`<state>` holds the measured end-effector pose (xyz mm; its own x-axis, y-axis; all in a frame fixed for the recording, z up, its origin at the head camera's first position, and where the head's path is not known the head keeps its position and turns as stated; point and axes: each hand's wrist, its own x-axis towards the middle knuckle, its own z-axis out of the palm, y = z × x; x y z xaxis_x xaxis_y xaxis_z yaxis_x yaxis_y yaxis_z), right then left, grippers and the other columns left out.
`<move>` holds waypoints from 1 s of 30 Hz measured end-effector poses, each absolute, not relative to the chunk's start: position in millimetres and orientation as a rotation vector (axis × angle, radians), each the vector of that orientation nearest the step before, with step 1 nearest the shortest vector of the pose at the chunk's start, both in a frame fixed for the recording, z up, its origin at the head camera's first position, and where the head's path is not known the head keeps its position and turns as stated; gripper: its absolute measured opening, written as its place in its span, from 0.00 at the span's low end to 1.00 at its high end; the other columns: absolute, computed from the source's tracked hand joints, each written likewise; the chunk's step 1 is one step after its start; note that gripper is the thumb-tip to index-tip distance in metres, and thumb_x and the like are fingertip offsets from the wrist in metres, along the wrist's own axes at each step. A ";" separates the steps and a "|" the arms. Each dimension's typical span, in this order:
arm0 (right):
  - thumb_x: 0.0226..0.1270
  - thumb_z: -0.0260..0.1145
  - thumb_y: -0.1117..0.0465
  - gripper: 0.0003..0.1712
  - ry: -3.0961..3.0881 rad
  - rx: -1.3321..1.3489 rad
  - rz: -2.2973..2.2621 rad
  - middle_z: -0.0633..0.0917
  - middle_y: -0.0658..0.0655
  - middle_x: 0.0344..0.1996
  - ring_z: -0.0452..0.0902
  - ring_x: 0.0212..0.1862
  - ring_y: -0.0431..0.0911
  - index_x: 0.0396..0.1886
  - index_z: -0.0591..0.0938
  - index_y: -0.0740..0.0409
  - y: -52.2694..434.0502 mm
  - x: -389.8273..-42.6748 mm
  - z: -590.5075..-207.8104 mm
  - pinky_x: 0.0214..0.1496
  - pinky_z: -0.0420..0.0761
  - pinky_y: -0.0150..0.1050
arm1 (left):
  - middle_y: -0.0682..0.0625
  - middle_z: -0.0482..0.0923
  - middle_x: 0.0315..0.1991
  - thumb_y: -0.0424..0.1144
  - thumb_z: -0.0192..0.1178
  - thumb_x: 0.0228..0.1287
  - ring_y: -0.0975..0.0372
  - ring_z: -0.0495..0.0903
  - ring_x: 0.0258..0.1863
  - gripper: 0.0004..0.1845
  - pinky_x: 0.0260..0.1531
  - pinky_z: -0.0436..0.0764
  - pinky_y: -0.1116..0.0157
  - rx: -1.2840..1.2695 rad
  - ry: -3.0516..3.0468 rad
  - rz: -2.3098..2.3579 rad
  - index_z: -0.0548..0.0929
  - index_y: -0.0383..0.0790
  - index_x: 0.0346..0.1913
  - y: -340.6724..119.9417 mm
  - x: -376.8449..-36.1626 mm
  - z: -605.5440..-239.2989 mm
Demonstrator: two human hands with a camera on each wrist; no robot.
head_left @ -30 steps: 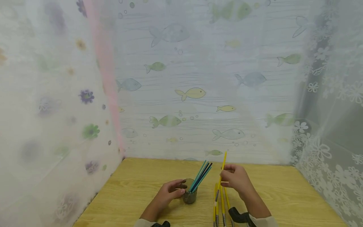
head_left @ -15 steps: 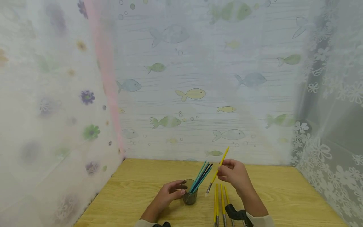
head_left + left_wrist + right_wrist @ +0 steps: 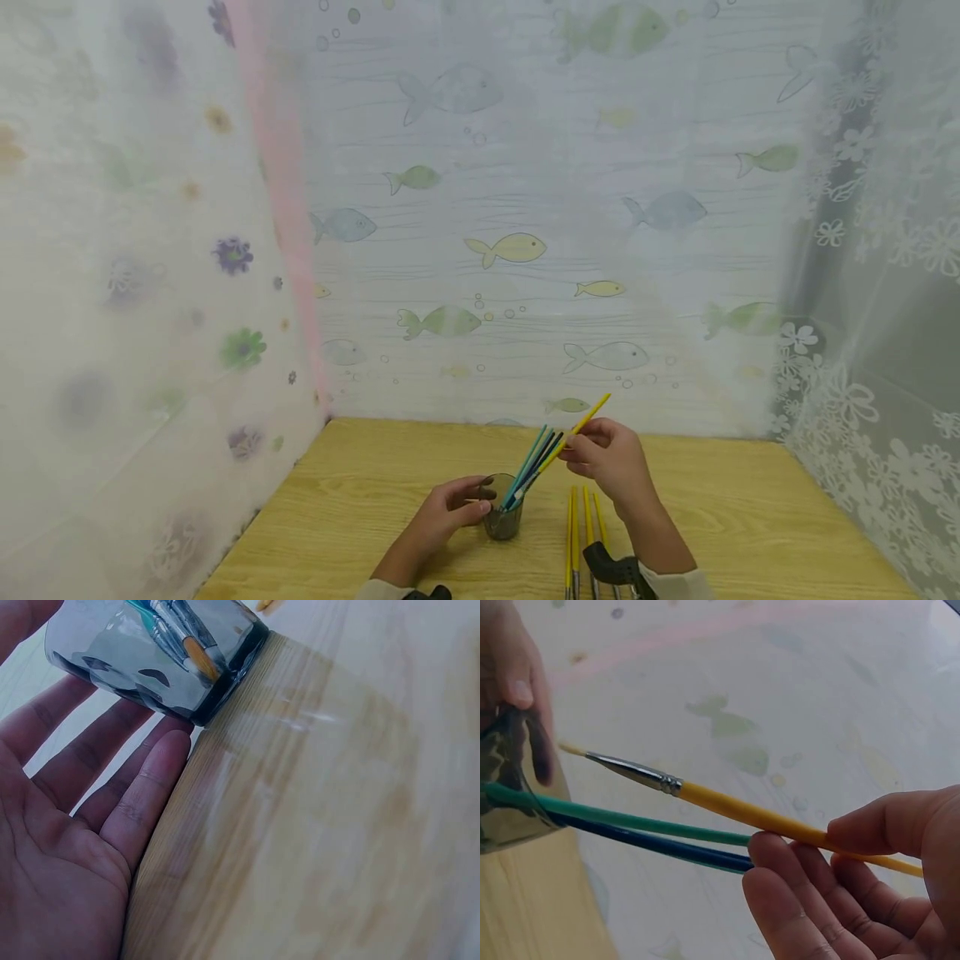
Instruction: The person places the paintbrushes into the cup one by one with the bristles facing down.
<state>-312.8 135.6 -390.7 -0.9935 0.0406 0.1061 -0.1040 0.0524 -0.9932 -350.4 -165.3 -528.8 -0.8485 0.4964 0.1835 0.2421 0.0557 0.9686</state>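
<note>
A smoky see-through cup (image 3: 502, 525) stands on the wooden table, and several teal and dark blue paintbrushes (image 3: 645, 822) lean in it, bristles down. My left hand (image 3: 448, 510) holds the cup from the left, thumb at the near side and fingers curving behind. Up and to the right, my right hand (image 3: 613, 460) pinches a yellow paintbrush (image 3: 739, 815) between thumb and fingers. That brush slants, its pale bristle tip pointing down-left beside the cup's mouth. In the right wrist view its metal ferrule lies above the teal handles.
Several more yellow paintbrushes (image 3: 575, 533) lie side by side on the table (image 3: 360, 475), right of the cup, partly under the right wrist's black mount (image 3: 611, 567). A fish-print curtain (image 3: 510, 333) hangs behind, with patterned sheets at both sides.
My right hand has lifted the yellow paintbrush off the row and carried it left, tilting its bristle end toward the cup's mouth. The left hand and cup have stayed put.
</note>
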 end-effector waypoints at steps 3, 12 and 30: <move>0.73 0.68 0.64 0.17 -2.210 0.085 2.064 0.88 0.65 0.44 0.90 0.44 0.54 0.55 0.80 0.70 132.0 -312.1 -394.8 0.44 0.91 0.45 | 0.36 0.78 0.67 0.42 0.57 0.80 0.48 0.81 0.64 0.25 0.55 0.85 0.63 0.758 2.125 1.885 0.72 0.42 0.75 -162.8 -349.4 -527.8; 0.71 0.69 0.65 0.14 -2.257 0.147 2.000 0.89 0.64 0.42 0.91 0.41 0.53 0.51 0.82 0.69 117.3 -311.6 -403.6 0.44 0.91 0.48 | 0.35 0.77 0.67 0.43 0.58 0.79 0.48 0.80 0.65 0.29 0.56 0.85 0.64 0.753 2.163 1.860 0.69 0.36 0.76 -163.3 -346.4 -524.9; 0.71 0.69 0.65 0.14 -2.351 0.199 1.975 0.88 0.63 0.39 0.90 0.40 0.53 0.50 0.81 0.71 104.5 -312.5 -419.1 0.43 0.91 0.48 | 0.34 0.78 0.66 0.41 0.57 0.80 0.47 0.81 0.64 0.28 0.54 0.86 0.64 0.751 2.170 1.864 0.69 0.33 0.76 -161.5 -346.0 -523.3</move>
